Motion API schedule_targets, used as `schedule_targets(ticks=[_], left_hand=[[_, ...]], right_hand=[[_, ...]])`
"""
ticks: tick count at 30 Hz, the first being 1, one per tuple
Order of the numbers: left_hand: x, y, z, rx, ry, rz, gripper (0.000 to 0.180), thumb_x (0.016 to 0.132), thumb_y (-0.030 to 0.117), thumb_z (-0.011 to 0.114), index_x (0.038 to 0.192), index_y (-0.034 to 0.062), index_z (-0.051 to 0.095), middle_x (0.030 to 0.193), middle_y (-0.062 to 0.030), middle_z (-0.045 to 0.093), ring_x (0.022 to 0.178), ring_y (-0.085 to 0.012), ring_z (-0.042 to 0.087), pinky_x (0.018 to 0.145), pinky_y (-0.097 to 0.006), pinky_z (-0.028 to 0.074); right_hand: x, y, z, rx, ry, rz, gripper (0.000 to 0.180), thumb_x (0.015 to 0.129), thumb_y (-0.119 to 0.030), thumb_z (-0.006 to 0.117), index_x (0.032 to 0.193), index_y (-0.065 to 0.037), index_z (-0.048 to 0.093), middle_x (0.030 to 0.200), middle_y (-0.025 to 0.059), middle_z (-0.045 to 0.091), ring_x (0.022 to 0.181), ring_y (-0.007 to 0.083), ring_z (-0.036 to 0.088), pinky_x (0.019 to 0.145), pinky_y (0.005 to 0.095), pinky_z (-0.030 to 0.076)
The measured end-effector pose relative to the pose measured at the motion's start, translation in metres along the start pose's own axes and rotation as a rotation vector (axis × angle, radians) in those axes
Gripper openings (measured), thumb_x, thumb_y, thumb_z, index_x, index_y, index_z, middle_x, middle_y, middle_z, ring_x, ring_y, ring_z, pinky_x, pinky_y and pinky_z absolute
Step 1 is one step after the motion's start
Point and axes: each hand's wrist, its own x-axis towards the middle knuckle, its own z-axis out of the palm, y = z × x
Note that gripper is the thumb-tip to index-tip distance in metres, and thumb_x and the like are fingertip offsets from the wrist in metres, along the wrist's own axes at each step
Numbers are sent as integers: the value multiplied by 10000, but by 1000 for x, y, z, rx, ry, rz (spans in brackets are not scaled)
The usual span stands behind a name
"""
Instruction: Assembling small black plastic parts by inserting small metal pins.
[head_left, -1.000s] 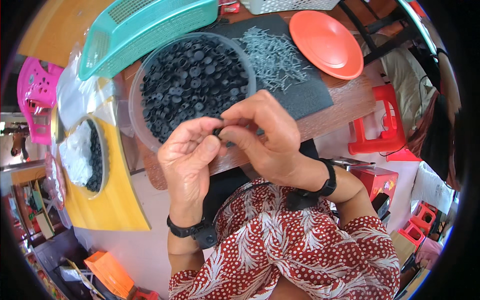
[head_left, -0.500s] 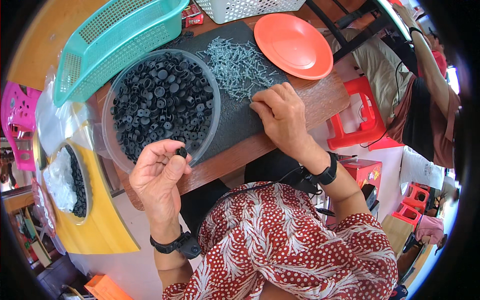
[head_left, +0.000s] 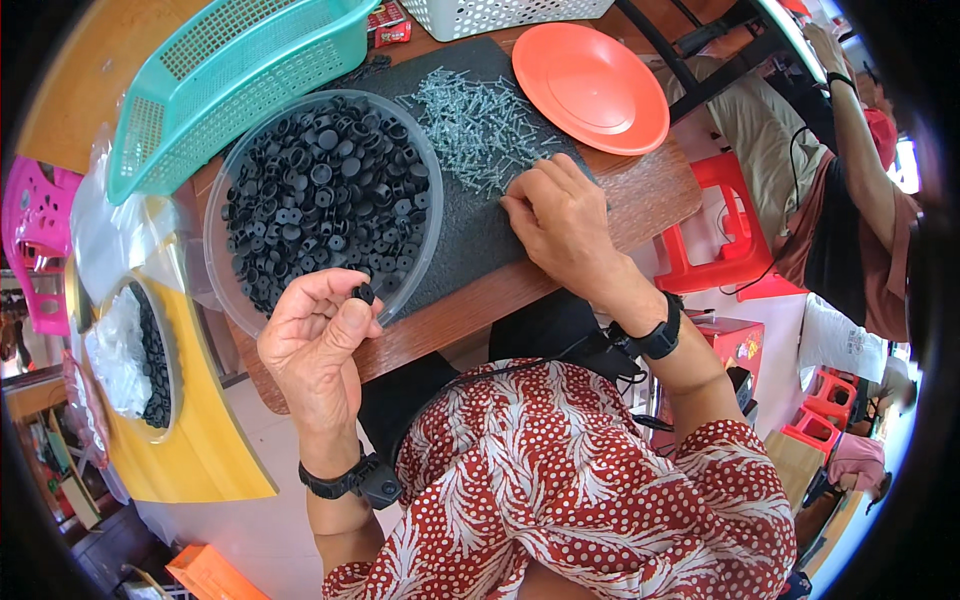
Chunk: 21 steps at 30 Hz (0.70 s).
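Screws (head_left: 470,125) lie in a loose silvery heap on the dark mat (head_left: 465,235), and the right hand (head_left: 562,218) sits at their near edge with its fingertips tucked out of my view; whether that grip has anything in it, I can't make out. Its back faces up to me, fingers curled, the forearm slanting in from the lower right. The left hand (head_left: 318,325) stands nearly upright before the clear tub (head_left: 436,195), its grip pinching a small black cap (head_left: 363,293) between thumb and forefinger (they cover part of it, so I miss its full shape). More black caps (head_left: 320,180) fill the tub. Beyond the worktop's (head_left: 640,200) middle, the green basket (head_left: 250,110) and white basket (head_left: 500,15) run off my upper edge; an orange plate (head_left: 590,90) lies just beside the screws.
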Motion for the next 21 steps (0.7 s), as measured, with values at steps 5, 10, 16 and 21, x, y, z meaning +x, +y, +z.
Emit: schedule_targets(ticks=[5,10,16,21], left_hand=[[-1,0,1,5,-3,2,261,781,67,722,979,-60,608,850,-84,627,670,-123,604,627,-207,508],[-2,-1,-1,-16,-4,12,264,779,65,723,979,-63,607,871,-89,629,673,-124,604,634,-212,512],[-2,-2,-2,-13,-16,20,270,778,62,723,985,-65,605,874,-90,629,672,-123,602,643,-215,513],[-1,-1,0,-28,-18,5,264,780,57,720,984,-66,606,863,-87,629,665,-122,600,649,-216,514]], right_hand=[[9,-5,-4,-37,5,16,147,684,-20,691,806,-36,610,732,92,538,719,278,509,619,375,426],[9,-4,-4,-28,-45,-20,176,674,-19,697,828,-45,615,758,88,536,746,275,507,651,373,424],[8,-2,-7,51,-69,25,172,676,-1,687,818,-38,599,758,91,540,761,282,511,672,370,426],[9,-1,-5,150,-8,31,171,681,50,638,812,-41,577,769,103,567,745,299,524,651,389,434]])
